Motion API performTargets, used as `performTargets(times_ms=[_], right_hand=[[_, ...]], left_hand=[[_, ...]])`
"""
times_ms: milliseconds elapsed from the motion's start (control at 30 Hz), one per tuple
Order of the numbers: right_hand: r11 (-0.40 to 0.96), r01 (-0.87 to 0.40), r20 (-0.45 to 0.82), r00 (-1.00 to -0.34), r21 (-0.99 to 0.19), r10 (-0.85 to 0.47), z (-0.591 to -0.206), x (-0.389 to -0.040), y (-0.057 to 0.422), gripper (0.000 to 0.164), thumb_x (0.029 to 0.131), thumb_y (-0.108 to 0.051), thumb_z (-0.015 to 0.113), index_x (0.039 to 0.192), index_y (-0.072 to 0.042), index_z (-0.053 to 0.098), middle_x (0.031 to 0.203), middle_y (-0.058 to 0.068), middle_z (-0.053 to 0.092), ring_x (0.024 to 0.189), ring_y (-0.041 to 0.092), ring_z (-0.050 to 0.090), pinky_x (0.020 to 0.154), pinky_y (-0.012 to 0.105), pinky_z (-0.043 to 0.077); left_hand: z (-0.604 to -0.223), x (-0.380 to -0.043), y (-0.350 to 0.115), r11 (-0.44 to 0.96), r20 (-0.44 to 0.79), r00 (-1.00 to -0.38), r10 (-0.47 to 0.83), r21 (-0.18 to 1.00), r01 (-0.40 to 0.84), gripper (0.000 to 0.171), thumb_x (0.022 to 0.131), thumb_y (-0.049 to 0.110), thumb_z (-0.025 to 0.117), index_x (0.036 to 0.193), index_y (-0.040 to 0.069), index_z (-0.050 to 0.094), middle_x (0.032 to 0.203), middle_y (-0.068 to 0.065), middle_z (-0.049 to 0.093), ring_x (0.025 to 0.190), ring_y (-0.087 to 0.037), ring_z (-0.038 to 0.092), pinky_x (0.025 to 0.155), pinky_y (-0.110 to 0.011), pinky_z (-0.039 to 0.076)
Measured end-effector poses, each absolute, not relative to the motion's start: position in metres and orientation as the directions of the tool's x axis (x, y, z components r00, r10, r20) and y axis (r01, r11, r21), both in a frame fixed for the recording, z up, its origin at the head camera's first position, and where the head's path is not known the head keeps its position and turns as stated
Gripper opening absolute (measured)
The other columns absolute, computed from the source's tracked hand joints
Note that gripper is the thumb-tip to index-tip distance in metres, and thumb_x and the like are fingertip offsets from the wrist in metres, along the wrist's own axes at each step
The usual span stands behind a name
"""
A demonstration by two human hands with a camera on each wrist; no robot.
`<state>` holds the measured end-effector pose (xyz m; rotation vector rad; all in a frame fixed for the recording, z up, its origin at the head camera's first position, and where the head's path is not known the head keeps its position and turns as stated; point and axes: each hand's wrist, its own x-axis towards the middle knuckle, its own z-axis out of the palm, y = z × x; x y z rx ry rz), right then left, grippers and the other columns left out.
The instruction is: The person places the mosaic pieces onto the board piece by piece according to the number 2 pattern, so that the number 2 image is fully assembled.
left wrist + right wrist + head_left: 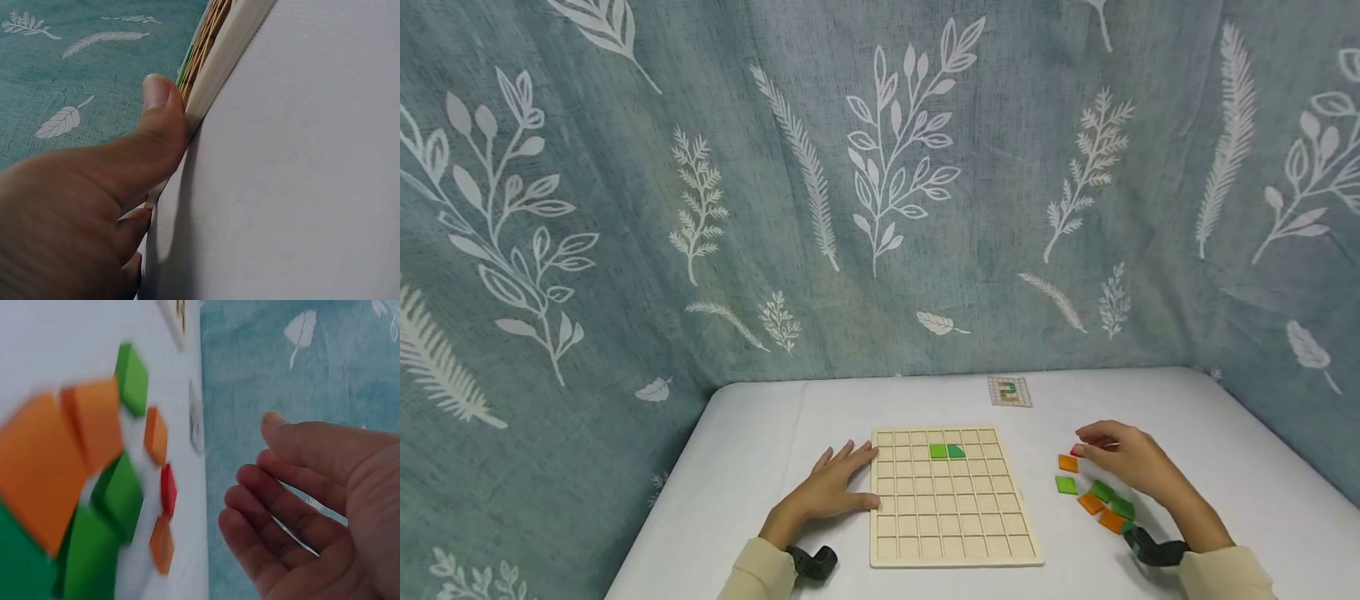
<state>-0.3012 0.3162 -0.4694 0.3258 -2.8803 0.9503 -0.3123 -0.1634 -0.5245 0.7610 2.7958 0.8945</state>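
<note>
A pale wooden grid board lies on the white table. My left hand rests at its left side with fingers spread, and the thumb touches the board's rim in the left wrist view. Two tiles sit side by side in an upper row: a light green square tile and a darker green tile with one corner cut away. Over the loose tiles at the right hovers my right hand, fingertips just above a red tile. Its loosely bent fingers and thumb are apart, with nothing between them in the right wrist view.
Around the red tile lie an orange tile, a light green tile and several more orange and green tiles, some close to the right wrist's black strap camera. A small patterned card lies behind the board. A leaf-print curtain hangs behind.
</note>
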Motion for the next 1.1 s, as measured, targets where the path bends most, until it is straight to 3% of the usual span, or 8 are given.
performTargets(times_ms=[333,600,800,1100], right_hand=[[0.836,-0.129,0.061,-0.992,-0.533,-0.113,-0.487,-0.309,0.346,0.043,0.093,-0.03,0.071,0.117,0.006,0.067,0.104,0.017,0.071,0.094,0.029,0.066,0.078,0.046,0.058],[0.862,-0.111,0.05,-0.994,-0.495,-0.1,-0.491,-0.314,0.356,0.048,0.091,-0.033,0.072,0.112,0.009,0.069,0.096,0.012,0.069,0.082,0.018,0.055,0.069,0.031,0.048],[0.872,-0.087,0.023,-0.996,-0.481,-0.086,-0.492,-0.316,0.358,0.049,0.088,-0.037,0.075,0.109,0.007,0.07,0.093,0.009,0.066,0.08,0.019,0.052,0.067,0.03,0.045],[0.871,-0.156,0.087,-0.988,-0.466,-0.131,-0.496,-0.315,0.355,0.033,0.087,-0.019,0.076,0.106,0.007,0.07,0.084,0.005,0.057,0.076,0.018,0.046,0.062,0.027,0.038]], left_hand=[[-0.526,-0.312,-0.164,0.705,0.015,-0.874,0.485,0.585,0.402,0.089,0.083,0.057,0.073,0.153,0.014,0.041,0.163,-0.007,0.032,0.154,-0.037,0.019,0.125,-0.061,0.003],[-0.525,-0.314,-0.164,0.725,0.015,-0.886,0.463,0.568,0.388,0.09,0.082,0.06,0.072,0.153,0.015,0.041,0.164,-0.006,0.032,0.155,-0.035,0.018,0.126,-0.059,0.004],[-0.523,-0.314,-0.163,0.717,0.017,-0.878,0.479,0.569,0.402,0.089,0.084,0.059,0.071,0.154,0.015,0.039,0.164,-0.006,0.03,0.155,-0.035,0.017,0.126,-0.059,0.003],[-0.523,-0.313,-0.164,0.72,0.02,-0.876,0.481,0.561,0.408,0.089,0.084,0.058,0.072,0.154,0.014,0.039,0.164,-0.008,0.031,0.155,-0.037,0.018,0.125,-0.06,0.004]])
